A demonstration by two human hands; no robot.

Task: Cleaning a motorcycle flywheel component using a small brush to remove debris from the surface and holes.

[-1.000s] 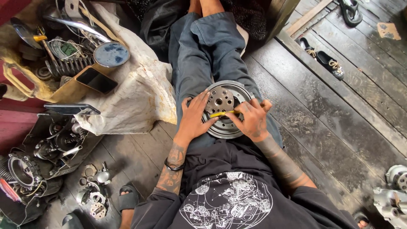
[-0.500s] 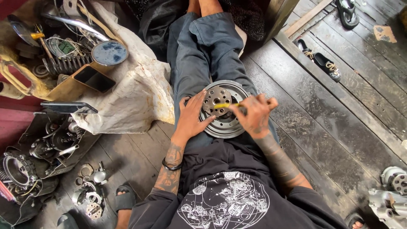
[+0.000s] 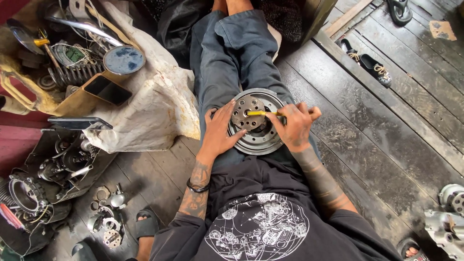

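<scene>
Left hand: our left hand (image 3: 221, 133) lay flat on the left rim of the round grey metal clutch drum (image 3: 257, 122), fingers spread and pressing on it.
Right hand: our right hand (image 3: 296, 126) had its fingers curled and pressed together around the yellow-handled tool (image 3: 261, 113); the hand hid most of the handle, so we could not tell what kind of tool it was.
Tool tip: it reached the middle of the smaller perforated metal plate (image 3: 245, 111) on top of the drum; the exact contact point was too small to make out.
Drum position: it rested on our lap, on the grey trousers (image 3: 227, 58), its lower right edge covered by the right hand.
Left side: a dirty white sack (image 3: 154, 111) lay just beside our left leg, with a round blue-grey tin lid (image 3: 124, 60) and coiled springs (image 3: 72, 75) near the top left corner of the plank floor (image 3: 367, 140).
Cut off: engine parts (image 3: 449, 217) at the right edge ran out of view.
Far right: dark sandals (image 3: 367, 63) lay well apart from the drum.
</scene>
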